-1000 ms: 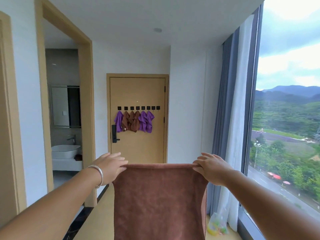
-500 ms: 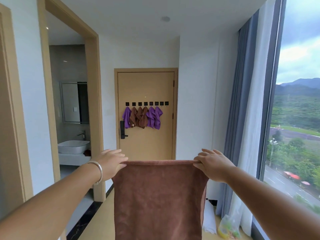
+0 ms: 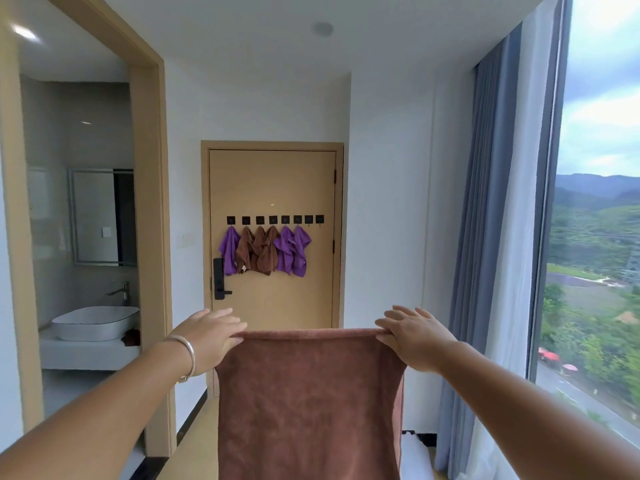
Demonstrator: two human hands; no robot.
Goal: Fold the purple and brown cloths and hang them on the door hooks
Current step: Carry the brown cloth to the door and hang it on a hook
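Here, the left hand [image 3: 207, 336] and right hand [image 3: 414, 336] each pinch a top corner of a brown cloth [image 3: 310, 403], hanging flat, near; door hooks [image 3: 273, 220] far ahead.

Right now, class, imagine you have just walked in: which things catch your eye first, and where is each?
A brown cloth hangs front and centre, its top corners pinched by the left hand and right hand. Beyond, purple and brown cloths hang on the door hooks. A big window fills the right.

I see a white basin [image 3: 95, 322] with a faucet [image 3: 119, 292] on my left, a mirror [image 3: 100, 216] above, blue curtains [image 3: 485, 237], a window [image 3: 599, 237] onto green hills
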